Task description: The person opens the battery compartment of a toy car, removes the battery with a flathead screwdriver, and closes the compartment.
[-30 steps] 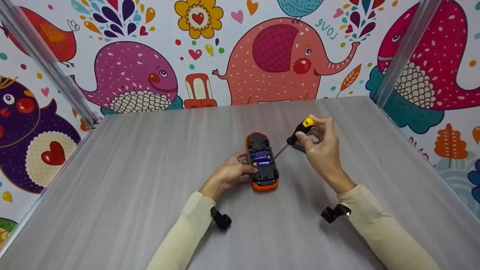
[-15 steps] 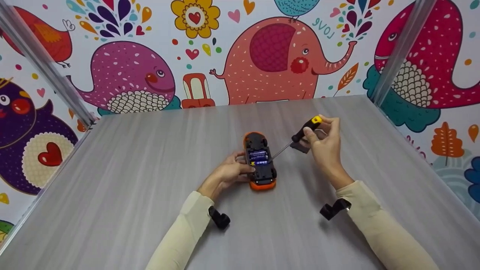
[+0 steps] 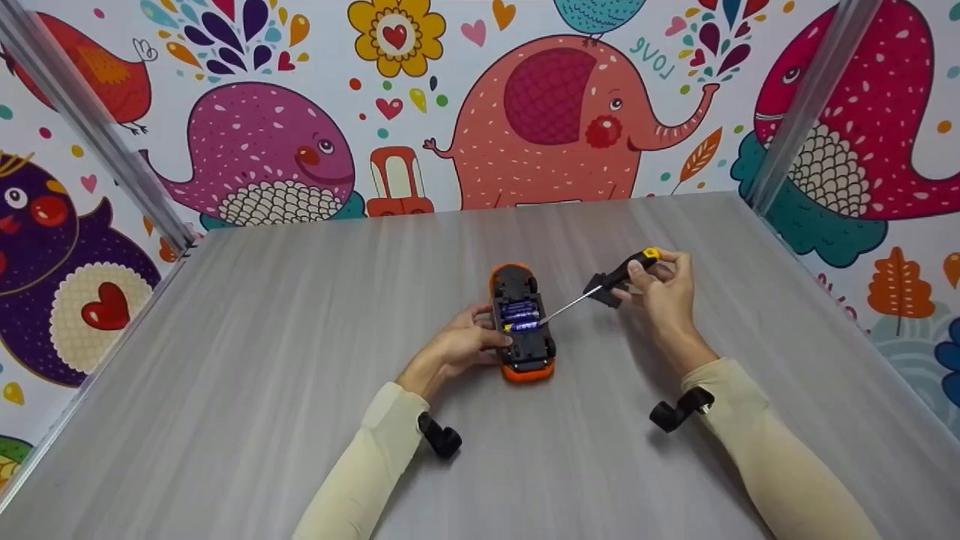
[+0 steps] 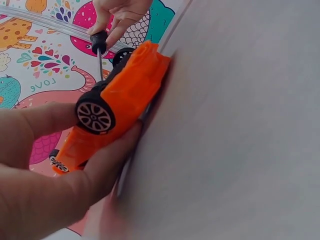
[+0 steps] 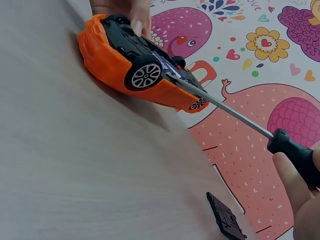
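A person's 2 bare hands work over a grey surface (image 3: pixel 300 337). The left hand (image 3: pixel 465 341) grasps an orange toy car (image 3: pixel 531 346), which lies wheels up just right of that hand's fingers. The thumb presses on the black underside, while the other fingers hold the car's left side. Beyond the thumb tip, an uncovered bay shows purple-blue batteries (image 3: pixel 520 310), a yellow end on the nearest.

The right hand (image 3: pixel 670 296) is to the right of the car, well apart from the left fingers. Its fingers grip the black and yellow handle of a screwdriver (image 3: pixel 624 273). The metal shaft slants down and left from those fingers, its tip at the right edge of the bay; whether it touches a battery is hard to tell. A black cover (image 5: pixel 224 217) lies on the surface near the right fingers, below the screwdriver.

Cream sleeves (image 3: pixel 360 465) reach both wrists. Beyond the fingers, a wall (image 3: pixel 420 120) is printed with cartoon animals, including an elephant (image 3: pixel 487 142).
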`<state>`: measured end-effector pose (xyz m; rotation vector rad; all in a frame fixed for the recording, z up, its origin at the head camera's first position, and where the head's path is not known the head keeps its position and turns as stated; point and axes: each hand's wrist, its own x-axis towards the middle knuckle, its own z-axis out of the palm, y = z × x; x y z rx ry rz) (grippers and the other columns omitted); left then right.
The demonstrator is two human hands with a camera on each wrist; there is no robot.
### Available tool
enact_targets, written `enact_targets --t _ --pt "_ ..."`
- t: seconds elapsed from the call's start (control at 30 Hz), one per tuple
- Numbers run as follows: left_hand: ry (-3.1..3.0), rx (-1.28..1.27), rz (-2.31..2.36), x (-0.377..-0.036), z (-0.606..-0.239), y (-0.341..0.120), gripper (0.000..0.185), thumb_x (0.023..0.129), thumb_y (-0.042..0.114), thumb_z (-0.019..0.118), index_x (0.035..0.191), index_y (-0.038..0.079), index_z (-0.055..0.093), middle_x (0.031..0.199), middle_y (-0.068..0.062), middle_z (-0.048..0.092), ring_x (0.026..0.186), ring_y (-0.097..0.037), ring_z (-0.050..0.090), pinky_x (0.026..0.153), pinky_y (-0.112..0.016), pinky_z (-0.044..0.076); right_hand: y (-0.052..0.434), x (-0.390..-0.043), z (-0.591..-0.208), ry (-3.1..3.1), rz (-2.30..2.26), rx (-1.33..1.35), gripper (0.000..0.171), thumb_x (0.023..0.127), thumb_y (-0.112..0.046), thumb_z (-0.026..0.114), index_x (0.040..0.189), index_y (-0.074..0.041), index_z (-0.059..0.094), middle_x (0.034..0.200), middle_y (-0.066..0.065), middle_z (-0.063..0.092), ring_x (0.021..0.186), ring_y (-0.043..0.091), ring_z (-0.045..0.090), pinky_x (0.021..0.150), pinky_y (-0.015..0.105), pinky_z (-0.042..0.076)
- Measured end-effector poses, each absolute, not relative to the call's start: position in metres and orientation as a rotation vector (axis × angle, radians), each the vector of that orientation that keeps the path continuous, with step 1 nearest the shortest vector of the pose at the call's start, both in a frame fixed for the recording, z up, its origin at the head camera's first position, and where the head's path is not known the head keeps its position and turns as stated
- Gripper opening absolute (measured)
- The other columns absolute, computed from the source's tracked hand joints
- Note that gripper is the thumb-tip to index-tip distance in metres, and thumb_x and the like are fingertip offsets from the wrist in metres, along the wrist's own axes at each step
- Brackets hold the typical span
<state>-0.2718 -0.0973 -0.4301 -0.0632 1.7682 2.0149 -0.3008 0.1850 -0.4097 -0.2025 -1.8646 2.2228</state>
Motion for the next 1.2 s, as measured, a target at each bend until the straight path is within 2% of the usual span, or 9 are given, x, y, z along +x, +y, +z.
enact_targets --t 0.27,0.53,0.8,1.2 --pt "1.751 -0.068 2.015 -0.273 -0.431 -0.098 0.078 0.086 -0.011 0.061 0.153 0.004 0.024 0.143 -0.025 0.049 0.121 -0.034 0.06 0.104 -0.055 0.05 0.187 -0.3 -0.405 -1.882 2.24 -0.207 0.029 0.099 -0.011 0.06 0.12 -0.019 0.042 0.114 0.011 0.055 0.084 0.011 0.071 0.078 0.035 0.062" --pt "1.738 -0.065 2.014 -0.273 -0.431 -0.099 0.079 0.086 -0.012 0.059 0.155 0.003 0.022 0.145 -0.025 0.047 0.126 -0.035 0.057 0.106 -0.056 0.047 0.2 -0.298 -0.389 -1.827 2.261 -0.239 0.031 0.099 -0.017 0.061 0.123 -0.024 0.043 0.116 0.004 0.06 0.093 0.013 0.072 0.077 0.03 0.06" --pt "1.748 -0.052 2.008 -0.273 -0.43 -0.098 0.078 0.086 -0.011 0.059 0.154 0.004 0.024 0.144 -0.025 0.049 0.12 -0.031 0.059 0.106 -0.055 0.048 0.21 -0.3 -0.383 -1.705 2.301 -0.25 0.034 0.098 -0.015 0.062 0.124 -0.023 0.043 0.115 0.005 0.061 0.092 0.014 0.073 0.073 0.029 0.061" --pt "1.759 -0.043 2.001 -0.272 -0.43 -0.098 0.079 0.086 -0.01 0.06 0.154 0.004 0.023 0.14 -0.024 0.051 0.114 -0.029 0.061 0.104 -0.054 0.05 0.235 -0.306 -0.384 -1.6 2.355 -0.346 0.043 0.096 -0.015 0.066 0.129 -0.025 0.04 0.118 0.002 0.06 0.095 0.013 0.072 0.074 0.029 0.061"
